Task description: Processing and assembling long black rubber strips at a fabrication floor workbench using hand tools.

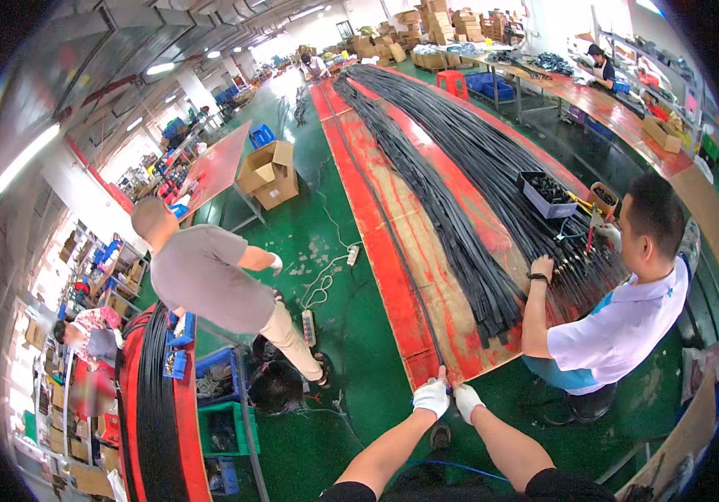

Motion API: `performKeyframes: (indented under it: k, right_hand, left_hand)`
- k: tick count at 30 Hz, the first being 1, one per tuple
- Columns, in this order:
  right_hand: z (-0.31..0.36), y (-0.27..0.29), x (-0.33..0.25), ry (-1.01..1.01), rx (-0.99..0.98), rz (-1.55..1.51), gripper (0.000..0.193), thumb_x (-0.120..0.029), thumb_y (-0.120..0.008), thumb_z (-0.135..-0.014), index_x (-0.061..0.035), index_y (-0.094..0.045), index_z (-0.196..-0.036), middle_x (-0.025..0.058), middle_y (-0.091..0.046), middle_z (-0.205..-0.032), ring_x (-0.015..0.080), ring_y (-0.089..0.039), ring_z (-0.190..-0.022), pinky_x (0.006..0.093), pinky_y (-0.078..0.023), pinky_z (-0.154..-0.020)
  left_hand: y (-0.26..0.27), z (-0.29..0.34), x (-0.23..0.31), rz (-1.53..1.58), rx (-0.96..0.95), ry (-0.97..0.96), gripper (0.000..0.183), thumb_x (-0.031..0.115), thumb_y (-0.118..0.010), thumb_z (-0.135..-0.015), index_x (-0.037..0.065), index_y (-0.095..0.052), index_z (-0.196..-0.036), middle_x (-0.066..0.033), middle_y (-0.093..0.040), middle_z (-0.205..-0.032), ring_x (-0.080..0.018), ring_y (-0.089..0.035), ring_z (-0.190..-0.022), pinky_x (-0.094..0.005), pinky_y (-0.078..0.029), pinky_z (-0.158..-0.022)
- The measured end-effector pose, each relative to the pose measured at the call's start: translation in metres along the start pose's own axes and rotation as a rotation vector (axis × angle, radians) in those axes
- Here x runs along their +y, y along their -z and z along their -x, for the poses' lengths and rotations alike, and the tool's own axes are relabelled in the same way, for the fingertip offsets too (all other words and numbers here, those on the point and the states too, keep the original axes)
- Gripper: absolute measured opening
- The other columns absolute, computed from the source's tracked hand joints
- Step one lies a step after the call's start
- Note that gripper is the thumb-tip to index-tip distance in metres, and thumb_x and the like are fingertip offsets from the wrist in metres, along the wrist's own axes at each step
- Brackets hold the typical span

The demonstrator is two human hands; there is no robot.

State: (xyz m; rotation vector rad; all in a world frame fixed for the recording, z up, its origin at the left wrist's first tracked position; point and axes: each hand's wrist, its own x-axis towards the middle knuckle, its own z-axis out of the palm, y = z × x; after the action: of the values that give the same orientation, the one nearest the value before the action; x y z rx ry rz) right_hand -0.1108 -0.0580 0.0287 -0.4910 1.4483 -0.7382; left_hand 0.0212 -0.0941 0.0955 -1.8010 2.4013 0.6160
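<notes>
Black cable (437, 352), grasped by left hand (431, 397); right hand (466, 402): cannot tell; any print unreadable.

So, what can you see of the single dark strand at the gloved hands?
The strand is thin, dark and long, perhaps rubber or plastic. It lies almost straight along the table, toward its left edge, apart from the thick bundle to its right. Its near end reaches the left hand at the table's near edge, with the right hand close beside. The hands hide the tip and grip; the far end is too small to tell.
</notes>
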Motion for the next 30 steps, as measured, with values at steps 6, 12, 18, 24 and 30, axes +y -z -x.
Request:
performKeyframes:
  k: [6, 12, 18, 24, 30]
  right_hand:
    - [0.003, -0.02, 0.016, 0.265, 0.285, 0.281, 0.042, -0.033, -0.051, -0.107, 0.0025, -0.07, -0.121, 0.0289, -0.072, -0.12, 0.0442, -0.068, -0.117, 0.0458, -0.052, -0.098]
    - [0.069, -0.016, 0.062, 0.264, 0.332, 0.382, 0.041, -0.034, -0.052, -0.106, 0.002, -0.07, -0.112, 0.0304, -0.071, -0.113, 0.0482, -0.066, -0.11, 0.0516, -0.052, -0.094]
    - [0.089, 0.0, 0.115, 0.156, 0.261, 0.338, 0.039, -0.036, -0.053, -0.108, -0.002, -0.071, -0.109, 0.0183, -0.073, -0.09, 0.0362, -0.07, -0.085, 0.0464, -0.055, -0.079]
    - [0.027, 0.021, 0.099, 0.06, 0.131, -0.093, 0.041, -0.037, -0.055, -0.109, 0.0001, -0.068, -0.117, 0.0113, -0.069, -0.101, 0.022, -0.065, -0.089, 0.0414, -0.054, -0.08]
    - [0.002, -0.006, 0.073, 0.095, 0.134, -0.066, 0.043, -0.033, -0.057, -0.108, 0.0039, -0.067, -0.127, 0.0126, -0.071, -0.109, 0.0222, -0.062, -0.097, 0.0361, -0.05, -0.086]
  left_hand:
    - [-0.024, -0.009, -0.008, -0.027, -0.002, -0.021, 0.071, 0.031, -0.053, -0.1, 0.01, -0.033, -0.164, -0.0258, -0.069, -0.117, -0.0427, -0.072, -0.1, -0.0539, -0.057, -0.086]
    - [-0.021, -0.005, -0.006, -0.078, 0.026, -0.066, 0.077, 0.02, -0.057, -0.092, 0.008, -0.033, -0.164, -0.0238, -0.069, -0.114, -0.0415, -0.072, -0.097, -0.0534, -0.058, -0.086]
    - [-0.015, -0.001, -0.004, -0.058, -0.02, -0.082, 0.082, 0.016, -0.061, -0.086, 0.008, -0.036, -0.163, -0.0236, -0.069, -0.113, -0.0408, -0.073, -0.097, -0.0521, -0.058, -0.086]
    - [-0.01, 0.0, 0.01, -0.061, -0.057, -0.091, 0.082, 0.02, -0.064, -0.089, 0.009, -0.034, -0.164, -0.0233, -0.069, -0.116, -0.0393, -0.073, -0.1, -0.0508, -0.058, -0.086]
    - [-0.022, 0.003, 0.0, -0.092, -0.027, -0.066, 0.085, 0.028, -0.07, -0.09, 0.009, -0.033, -0.165, -0.0222, -0.07, -0.116, -0.0385, -0.073, -0.099, -0.0501, -0.058, -0.087]
